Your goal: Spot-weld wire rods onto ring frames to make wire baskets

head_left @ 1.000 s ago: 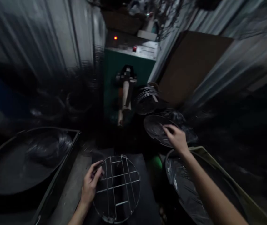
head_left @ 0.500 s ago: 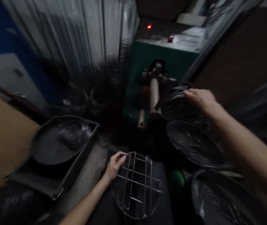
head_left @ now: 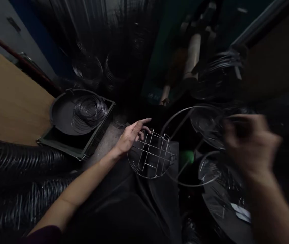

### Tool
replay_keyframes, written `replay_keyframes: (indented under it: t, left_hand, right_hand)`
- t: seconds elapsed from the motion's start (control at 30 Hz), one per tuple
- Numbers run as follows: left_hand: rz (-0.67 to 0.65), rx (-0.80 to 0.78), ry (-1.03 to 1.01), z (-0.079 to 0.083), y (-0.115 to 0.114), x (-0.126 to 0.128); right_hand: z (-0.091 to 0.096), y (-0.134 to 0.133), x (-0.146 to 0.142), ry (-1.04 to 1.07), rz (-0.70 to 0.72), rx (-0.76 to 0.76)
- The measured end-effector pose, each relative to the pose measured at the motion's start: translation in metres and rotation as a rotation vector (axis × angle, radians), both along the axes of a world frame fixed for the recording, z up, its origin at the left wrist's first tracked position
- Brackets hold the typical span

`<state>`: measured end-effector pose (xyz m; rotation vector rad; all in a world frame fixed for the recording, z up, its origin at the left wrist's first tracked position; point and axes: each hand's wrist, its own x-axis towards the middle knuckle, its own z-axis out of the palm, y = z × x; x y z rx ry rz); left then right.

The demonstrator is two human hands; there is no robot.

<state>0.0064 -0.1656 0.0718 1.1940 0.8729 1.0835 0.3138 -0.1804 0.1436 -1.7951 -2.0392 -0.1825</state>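
A round wire rack (head_left: 157, 156) of crossed metal bars lies on dark cloth in front of me. Over its far left edge is my left hand (head_left: 130, 135), its fingers apart and the index finger stretched out; it grips nothing. To the right, my right hand (head_left: 254, 144) is smeared by motion, with its fingers curled round the edge of a large thin wire ring (head_left: 176, 118). That ring hangs tilted between the rack and the hand. Where the fingers meet the wire is blurred.
At left, a round pan (head_left: 63, 117) with a coil of wire rings (head_left: 90, 113) stands on a green crate (head_left: 58, 145). Stacked wire rings (head_left: 27, 203) lie below. A green machine (head_left: 157, 78) is ahead. Basins of small wire parts (head_left: 218, 203) stand at right.
My left hand has let go of the rack's rim and spread its fingers. My right hand has come back from the stack of rings near the machine, bringing one ring. The view has tilted down.
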Motion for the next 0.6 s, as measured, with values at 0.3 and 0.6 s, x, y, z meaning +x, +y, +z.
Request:
replay_keyframes:
  t: [0.3, 0.6]
  left_hand:
    - [0.182, 0.131, 0.823, -0.036, -0.018, -0.009]
    - [0.156, 0.236, 1.072, -0.057, -0.036, -0.004]
  right_hand:
    - [-0.104, 0.026, -0.074, 0.179, 0.136, -0.265]
    - [-0.12, 0.023, -0.075, 0.177, 0.153, -0.278]
